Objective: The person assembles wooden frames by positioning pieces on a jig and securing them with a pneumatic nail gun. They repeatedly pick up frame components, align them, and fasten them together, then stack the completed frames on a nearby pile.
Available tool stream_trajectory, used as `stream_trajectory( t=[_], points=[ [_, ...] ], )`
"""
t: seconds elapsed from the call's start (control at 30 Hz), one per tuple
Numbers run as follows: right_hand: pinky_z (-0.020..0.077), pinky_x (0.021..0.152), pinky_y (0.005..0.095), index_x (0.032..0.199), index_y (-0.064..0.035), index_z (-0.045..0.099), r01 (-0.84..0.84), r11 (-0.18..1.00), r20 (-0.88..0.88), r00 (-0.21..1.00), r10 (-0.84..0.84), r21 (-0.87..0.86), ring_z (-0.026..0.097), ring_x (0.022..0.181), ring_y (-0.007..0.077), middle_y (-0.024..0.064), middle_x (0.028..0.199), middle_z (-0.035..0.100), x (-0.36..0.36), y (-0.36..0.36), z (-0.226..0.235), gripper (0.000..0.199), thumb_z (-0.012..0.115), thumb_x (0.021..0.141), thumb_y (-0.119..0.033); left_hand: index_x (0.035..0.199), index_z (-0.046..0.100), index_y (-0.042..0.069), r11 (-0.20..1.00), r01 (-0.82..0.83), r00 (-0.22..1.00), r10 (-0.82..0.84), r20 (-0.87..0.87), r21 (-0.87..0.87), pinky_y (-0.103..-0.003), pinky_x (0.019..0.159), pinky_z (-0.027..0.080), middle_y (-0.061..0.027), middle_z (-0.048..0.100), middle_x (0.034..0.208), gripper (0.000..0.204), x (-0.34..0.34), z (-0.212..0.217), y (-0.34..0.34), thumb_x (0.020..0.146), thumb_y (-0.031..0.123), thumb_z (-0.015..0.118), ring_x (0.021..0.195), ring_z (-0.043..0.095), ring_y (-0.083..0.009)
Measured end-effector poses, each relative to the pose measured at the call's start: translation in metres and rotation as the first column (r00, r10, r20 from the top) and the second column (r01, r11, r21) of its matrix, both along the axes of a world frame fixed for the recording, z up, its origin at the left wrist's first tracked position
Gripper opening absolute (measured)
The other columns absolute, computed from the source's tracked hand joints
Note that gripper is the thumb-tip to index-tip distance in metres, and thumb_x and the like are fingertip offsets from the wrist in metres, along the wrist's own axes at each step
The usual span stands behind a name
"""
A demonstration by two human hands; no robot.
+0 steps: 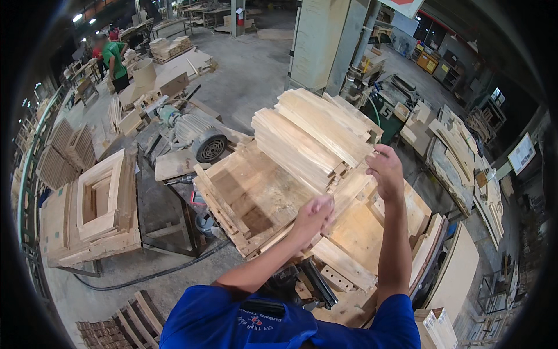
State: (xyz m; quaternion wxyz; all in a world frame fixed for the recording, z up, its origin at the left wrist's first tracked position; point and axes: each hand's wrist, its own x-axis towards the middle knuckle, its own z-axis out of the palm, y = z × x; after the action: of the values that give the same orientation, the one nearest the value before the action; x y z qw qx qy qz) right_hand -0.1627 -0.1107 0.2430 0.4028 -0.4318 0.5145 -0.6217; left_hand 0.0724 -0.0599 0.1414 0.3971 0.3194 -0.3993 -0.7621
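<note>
My left hand (314, 220) is over the middle of a wooden worktable (244, 189), near its lengthwise strip. Motion smears its fingers, so any grip is unclear. Farther right and higher, my right hand (386, 170) is beside the near right end of a stack of pale wooden boards (302, 136). Its fingers are curled in, and whatever they may hold cannot be made out. A long wooden strip (349, 189) lies between the two hands. Close to my body, a block with drilled holes (337, 278) and a black metal rail (317, 283) sit below the left hand.
An electric motor (200, 136) stands left of the worktable. Wooden frames (102, 195) rest on a bench farther left. A pillar (319, 46) rises behind the boards. Panels (456, 267) lean at the right. A hose (157, 273) crosses the floor. A person in green (115, 61) stands far off.
</note>
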Motion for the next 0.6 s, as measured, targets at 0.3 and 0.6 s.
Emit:
stream_trajectory(
  t=[0.3, 0.6],
  points=[
    [0.0534, 0.073, 0.0314, 0.103, -0.0034, 0.064, 0.195, 0.961, -0.776, 0.568, -0.274, -0.197, 0.065, 0.082, 0.0204, 0.0079, 0.093, 0.062, -0.020, 0.234, -0.015, 0.029, 0.067, 0.080, 0.015, 0.133, 0.055, 0.008, 0.971, 0.151, 0.910, -0.064, -0.409, 0.185, -0.054, 0.101, 0.061, -0.0093, 0.066, 0.116, 0.035, -0.044, 0.036, -0.003, 0.105, 0.026, 0.068, 0.107, 0.070, -0.0247],
    [0.0376, 0.117, 0.0514, 0.144, -0.0096, 0.055, 0.539, 0.808, -0.943, 0.328, 0.060, 0.238, 0.042, 0.141, 0.0439, 0.0213, 0.150, 0.047, -0.019, 0.329, -0.031, 0.076, 0.086, 0.074, -0.011, 0.117, 0.060, 0.007, 0.895, 0.315, 0.946, -0.271, -0.177, 0.315, -0.045, 0.093, 0.065, -0.0050, 0.066, 0.094, 0.018, -0.124, -0.030, 0.072, 0.106, 0.019, 0.067, 0.085, 0.070, -0.0157]
  ],
)
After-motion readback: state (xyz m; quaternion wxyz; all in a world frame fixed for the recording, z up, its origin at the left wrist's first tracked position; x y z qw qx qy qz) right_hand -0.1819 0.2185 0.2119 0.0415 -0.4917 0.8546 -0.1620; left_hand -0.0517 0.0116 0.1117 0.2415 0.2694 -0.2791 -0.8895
